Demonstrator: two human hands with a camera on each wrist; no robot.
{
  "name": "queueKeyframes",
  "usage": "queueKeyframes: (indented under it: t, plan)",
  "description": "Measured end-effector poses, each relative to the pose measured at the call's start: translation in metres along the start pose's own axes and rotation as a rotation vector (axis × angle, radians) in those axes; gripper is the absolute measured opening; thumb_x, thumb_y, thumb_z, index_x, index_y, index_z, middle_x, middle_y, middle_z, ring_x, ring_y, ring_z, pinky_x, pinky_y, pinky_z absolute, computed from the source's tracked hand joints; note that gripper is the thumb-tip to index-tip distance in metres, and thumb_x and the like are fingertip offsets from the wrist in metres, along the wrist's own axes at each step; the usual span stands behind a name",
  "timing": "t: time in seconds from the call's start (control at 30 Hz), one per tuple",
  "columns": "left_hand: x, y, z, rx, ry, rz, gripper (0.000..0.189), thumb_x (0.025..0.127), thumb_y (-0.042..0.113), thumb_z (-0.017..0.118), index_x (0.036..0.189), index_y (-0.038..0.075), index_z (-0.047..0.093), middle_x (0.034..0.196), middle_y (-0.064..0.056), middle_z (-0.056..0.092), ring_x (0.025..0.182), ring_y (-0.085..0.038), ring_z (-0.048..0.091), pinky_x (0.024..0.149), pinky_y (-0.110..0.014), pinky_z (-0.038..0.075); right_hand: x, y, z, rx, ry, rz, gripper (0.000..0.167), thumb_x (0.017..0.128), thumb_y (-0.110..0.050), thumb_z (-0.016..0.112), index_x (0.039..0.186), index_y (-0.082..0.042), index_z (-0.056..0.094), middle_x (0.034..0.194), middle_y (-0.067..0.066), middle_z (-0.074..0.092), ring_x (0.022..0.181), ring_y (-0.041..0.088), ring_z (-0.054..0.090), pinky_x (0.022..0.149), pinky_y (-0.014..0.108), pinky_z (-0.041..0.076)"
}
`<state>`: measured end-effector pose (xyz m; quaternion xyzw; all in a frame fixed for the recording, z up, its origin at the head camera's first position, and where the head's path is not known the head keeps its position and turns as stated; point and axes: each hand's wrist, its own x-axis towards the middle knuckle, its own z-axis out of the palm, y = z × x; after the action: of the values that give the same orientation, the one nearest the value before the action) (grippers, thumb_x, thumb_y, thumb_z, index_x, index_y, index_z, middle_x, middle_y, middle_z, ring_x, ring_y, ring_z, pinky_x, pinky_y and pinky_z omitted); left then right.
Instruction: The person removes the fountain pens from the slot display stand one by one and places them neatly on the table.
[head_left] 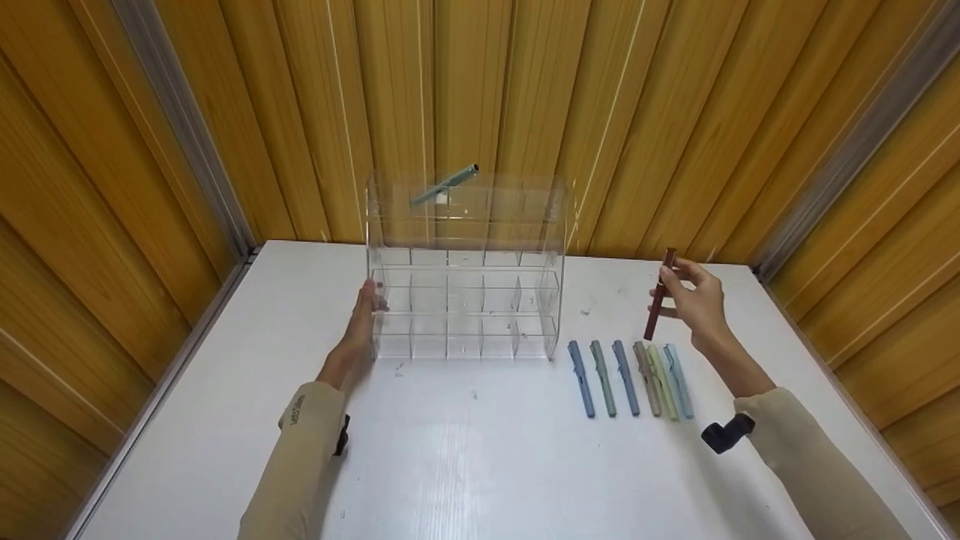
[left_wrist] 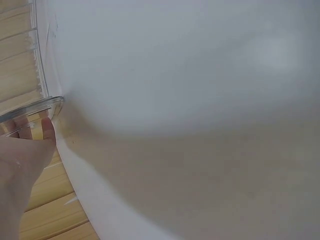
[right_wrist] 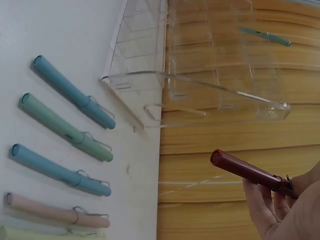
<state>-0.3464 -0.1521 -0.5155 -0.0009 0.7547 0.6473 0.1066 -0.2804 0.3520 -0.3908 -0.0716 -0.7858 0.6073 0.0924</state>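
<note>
My right hand (head_left: 697, 296) holds a dark red pen (head_left: 658, 296) between thumb and fingers, raised above the row of pens. In the right wrist view the same pen (right_wrist: 247, 170) points away from the fingers, clip near the hand. My left hand (head_left: 364, 311) grips the left side panel of a clear acrylic pen stand (head_left: 465, 300); some fingers show through the clear plastic in the left wrist view. A green pen (head_left: 446, 185) lies slanted in the stand's top tier, one end sticking up. The lower tiers are divided into small compartments.
Right of the stand, several pens lie side by side on the white table (head_left: 480, 465): blue (head_left: 581, 379), green (head_left: 603, 379), another blue (head_left: 626, 379), brownish pink (head_left: 647, 379), yellow-green (head_left: 663, 382) and light blue (head_left: 679, 381). Yellow wood-look walls (head_left: 472, 90) enclose the table.
</note>
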Motion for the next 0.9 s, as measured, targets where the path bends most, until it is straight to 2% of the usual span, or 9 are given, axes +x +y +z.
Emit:
queueKeyframes:
  t: [0.1,0.23,0.43,0.6,0.67,0.83,0.9]
  plan:
    - [0.000,-0.001,0.001,-0.014,-0.001,0.010,0.089,0.099,0.080,0.004,0.170,0.027,0.001,0.172,-0.017,0.015,0.161,-0.043,0.006,0.124,-0.075,0.002,0.001,0.014,-0.011,-0.033,0.003,0.042,0.033,0.110,-0.027,0.056,0.139,-0.011,0.057,0.103,-0.009,0.058,0.083,0.000,0.071,0.072,0.027,0.064]
    - [0.000,0.000,0.001,-0.066,-0.005,0.001,0.092,0.097,0.084,0.008,0.170,0.028,0.003,0.170,-0.016,0.015,0.161,-0.043,0.005,0.123,-0.077,0.002,0.004,0.027,-0.022,-0.073,0.008,0.107,0.046,0.110,-0.026,0.054,0.148,-0.002,0.049,0.104,-0.006,0.057,0.082,-0.001,0.071,0.073,0.027,0.064]
    - [-0.002,0.000,-0.002,-0.056,0.002,0.019,0.089,0.100,0.081,0.008,0.169,0.026,0.006,0.167,-0.017,0.020,0.159,-0.044,0.011,0.122,-0.076,0.007,0.004,0.044,-0.033,-0.146,-0.005,0.203,0.057,0.110,-0.027,0.046,0.158,0.002,0.036,0.123,0.008,0.055,0.081,-0.003,0.069,0.076,0.026,0.064]
    - [-0.003,-0.001,-0.002,-0.070,-0.005,0.026,0.086,0.101,0.079,0.008,0.169,0.026,0.006,0.166,-0.018,0.019,0.159,-0.043,0.009,0.121,-0.078,0.004,0.002,0.058,-0.041,-0.231,-0.055,0.247,0.062,0.110,-0.027,0.045,0.162,0.002,0.030,0.138,0.020,0.052,0.084,0.000,0.068,0.080,0.029,0.064]
    - [-0.001,-0.002,0.000,-0.067,0.000,0.023,0.088,0.101,0.080,0.008,0.169,0.025,0.007,0.165,-0.018,0.020,0.159,-0.043,0.009,0.122,-0.077,0.003,0.001,0.062,-0.047,-0.259,-0.079,0.252,0.062,0.109,-0.025,0.047,0.162,0.003,0.029,0.134,0.019,0.054,0.085,0.001,0.069,0.079,0.030,0.064]
    - [0.002,-0.003,0.004,-0.044,0.015,0.014,0.091,0.099,0.081,0.006,0.170,0.024,0.006,0.164,-0.018,0.022,0.159,-0.041,0.010,0.125,-0.072,0.000,0.000,0.072,-0.065,-0.281,-0.140,0.250,0.065,0.107,-0.022,0.054,0.161,0.005,0.028,0.115,0.005,0.061,0.084,0.002,0.071,0.078,0.032,0.065]
    - [0.002,-0.003,0.004,-0.030,0.015,0.014,0.091,0.099,0.081,0.005,0.170,0.024,0.006,0.166,-0.019,0.021,0.159,-0.041,0.010,0.126,-0.070,0.002,0.000,0.076,-0.070,-0.284,-0.152,0.252,0.065,0.107,-0.022,0.055,0.160,0.006,0.028,0.113,0.004,0.062,0.084,0.001,0.070,0.078,0.032,0.065]
